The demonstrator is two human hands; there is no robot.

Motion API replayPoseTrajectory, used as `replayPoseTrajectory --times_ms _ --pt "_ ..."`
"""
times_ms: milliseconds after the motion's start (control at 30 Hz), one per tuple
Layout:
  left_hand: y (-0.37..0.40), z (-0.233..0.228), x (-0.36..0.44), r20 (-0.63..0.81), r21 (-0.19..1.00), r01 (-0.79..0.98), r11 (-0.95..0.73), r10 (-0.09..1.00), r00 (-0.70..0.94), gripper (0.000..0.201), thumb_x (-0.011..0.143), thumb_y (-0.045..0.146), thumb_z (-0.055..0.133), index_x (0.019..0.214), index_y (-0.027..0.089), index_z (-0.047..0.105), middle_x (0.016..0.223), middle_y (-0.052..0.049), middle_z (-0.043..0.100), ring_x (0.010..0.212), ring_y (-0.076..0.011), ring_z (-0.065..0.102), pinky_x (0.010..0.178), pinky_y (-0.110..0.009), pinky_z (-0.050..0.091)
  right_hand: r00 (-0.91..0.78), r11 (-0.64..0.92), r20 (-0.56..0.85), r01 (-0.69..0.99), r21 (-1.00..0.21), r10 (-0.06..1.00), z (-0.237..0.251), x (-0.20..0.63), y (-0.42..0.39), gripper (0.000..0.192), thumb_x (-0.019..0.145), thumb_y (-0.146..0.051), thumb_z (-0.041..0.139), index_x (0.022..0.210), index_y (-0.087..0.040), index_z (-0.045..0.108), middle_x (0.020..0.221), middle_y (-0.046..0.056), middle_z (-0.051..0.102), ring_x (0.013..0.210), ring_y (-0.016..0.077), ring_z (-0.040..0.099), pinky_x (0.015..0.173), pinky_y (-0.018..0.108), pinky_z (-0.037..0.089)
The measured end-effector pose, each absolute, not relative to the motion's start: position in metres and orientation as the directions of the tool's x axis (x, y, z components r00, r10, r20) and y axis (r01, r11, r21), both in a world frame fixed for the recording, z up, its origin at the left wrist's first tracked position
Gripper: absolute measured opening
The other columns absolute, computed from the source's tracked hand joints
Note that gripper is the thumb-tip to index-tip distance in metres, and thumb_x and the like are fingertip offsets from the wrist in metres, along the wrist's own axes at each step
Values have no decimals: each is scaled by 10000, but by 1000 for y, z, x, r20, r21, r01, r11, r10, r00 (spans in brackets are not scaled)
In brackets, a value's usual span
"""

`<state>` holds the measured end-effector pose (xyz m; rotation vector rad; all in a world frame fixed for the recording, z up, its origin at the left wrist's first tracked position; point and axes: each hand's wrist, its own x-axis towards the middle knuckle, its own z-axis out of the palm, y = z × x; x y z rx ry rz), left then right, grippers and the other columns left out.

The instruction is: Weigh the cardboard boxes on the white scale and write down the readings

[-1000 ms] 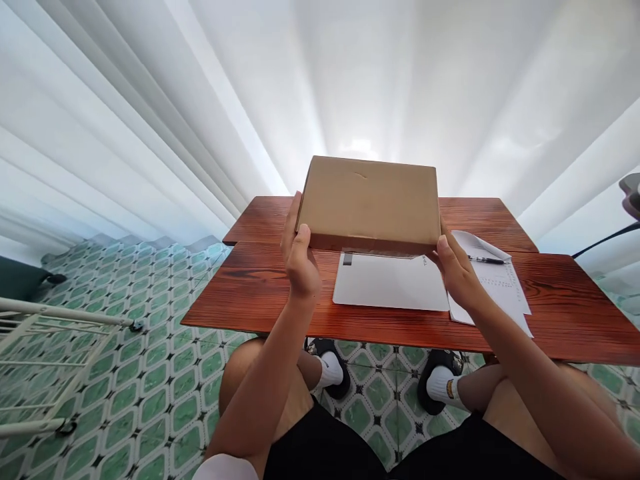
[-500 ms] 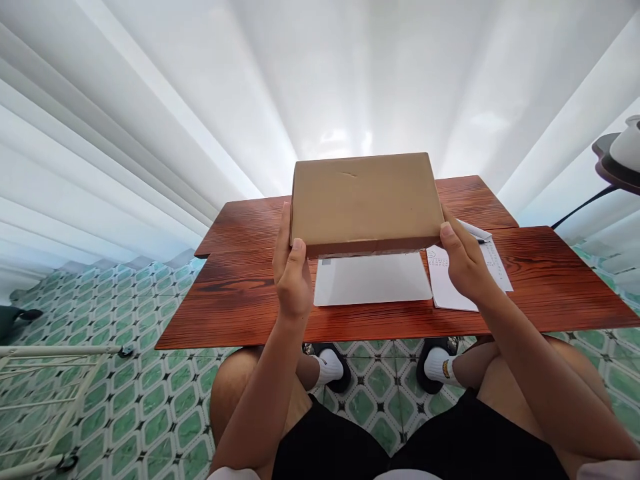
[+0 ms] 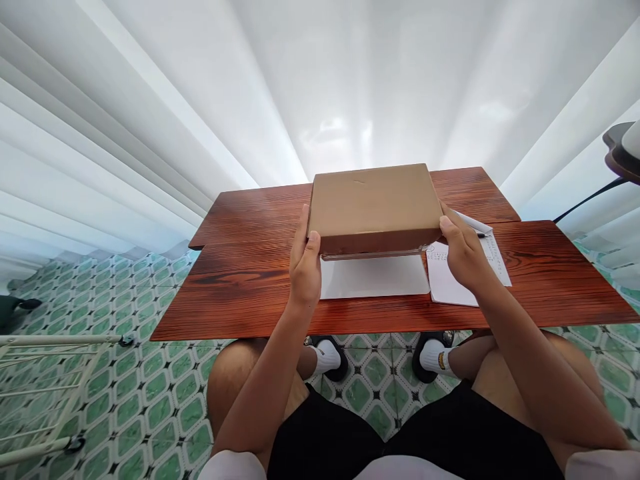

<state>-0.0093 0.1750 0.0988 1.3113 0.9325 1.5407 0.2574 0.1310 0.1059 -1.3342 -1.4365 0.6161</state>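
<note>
A brown cardboard box (image 3: 375,203) is held up in front of me, above the table, its top and near side showing. My left hand (image 3: 306,267) grips its left end, thumb at the near corner. Around the right end my right hand (image 3: 463,247) is closed, thumb along the near corner and fingers partly hidden behind. Below the box lies a flat, white, panel-like thing (image 3: 375,279), its far part covered from view by the box. Papers with handwriting (image 3: 453,283) lie beside it on the right, under my right hand.
The reddish wooden table (image 3: 235,287) has a stepped edge at its left. A dark pen (image 3: 481,235) rests on the papers. White curtains (image 3: 320,80) hang behind. A white metal rack (image 3: 55,387) on wheels stands at left, and a dark stand (image 3: 620,153) at right.
The box has come slightly lower and nearer, tilting so more of its near side shows. My left hand has shifted right with it, both hands keeping hold.
</note>
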Motion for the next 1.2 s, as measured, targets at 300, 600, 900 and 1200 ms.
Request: replayPoseTrajectory --times_ms 300,600,900,1200 --pt "180 81 -7 256 946 -193 -259 966 -40 521 989 436 606 1490 297 575 1652 -4 403 1564 -212 327 1309 -368 265 182 176 283 451 -875 941 104 255 133 512 1072 -483 366 1513 -327 574 1538 -26 583 1399 317 557 1210 528 440" --pt "182 67 -10 193 966 -162 -200 979 -60 520 1031 369 525 1543 284 508 1667 0 377 1575 -188 300 1314 -356 249 177 154 262 465 -872 949 95 253 137 551 1050 -566 376 1469 -305 621 1525 3 597 1378 355 567 1191 565 440" --pt "177 72 -9 155 979 -125 -162 986 -66 528 1032 362 507 1554 283 490 1670 24 369 1577 -185 291 1306 -339 271 200 98 222 494 -864 954 95 247 134 538 1055 -356 293 1482 -241 599 1483 66 629 1311 326 603 1079 503 509" --pt "176 71 -4 144 976 -147 -158 984 -104 548 985 301 500 1531 252 505 1647 -5 409 1564 -212 321 1298 -377 299 240 49 243 610 -791 940 97 244 134 590 979 -295 297 1463 -191 619 1436 113 661 1123 348 660 935 483 520"
